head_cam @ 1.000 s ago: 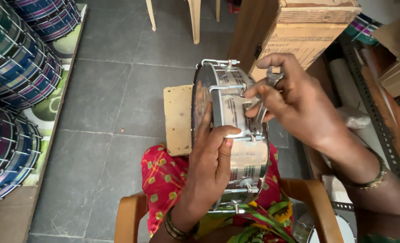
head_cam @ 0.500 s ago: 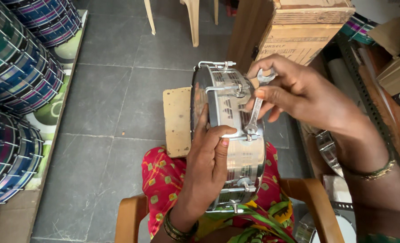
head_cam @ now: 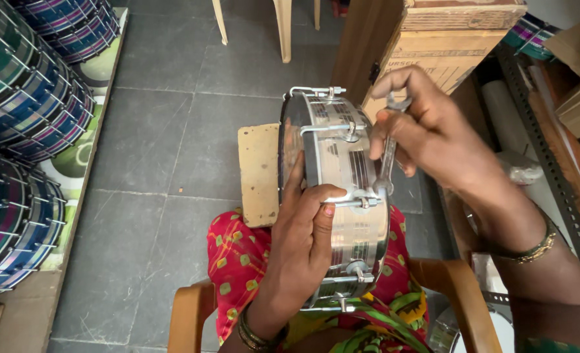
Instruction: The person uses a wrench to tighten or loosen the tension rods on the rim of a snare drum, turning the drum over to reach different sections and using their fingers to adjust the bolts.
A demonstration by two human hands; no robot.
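Note:
A small metal-shelled drum (head_cam: 342,163) stands on its edge on my lap, its clear head facing left. My left hand (head_cam: 300,245) grips the drum's near rim, thumb against a tension hook (head_cam: 358,201). My right hand (head_cam: 434,134) holds a slim metal spanner (head_cam: 386,157) upright, its lower end set on that hook's nut at the right rim. Several more hooks ring the shell.
Stacks of striped, coloured drums (head_cam: 22,131) fill the left side. A tan rectangular pad (head_cam: 258,173) lies on the grey tiled floor. A wooden crate (head_cam: 434,39) and metal racking (head_cam: 551,163) stand at the right. Wooden chair arms (head_cam: 453,287) flank my lap.
My right hand has swung the spanner from a slant to nearly upright on the rim nut. The drum and my left hand stay almost in place.

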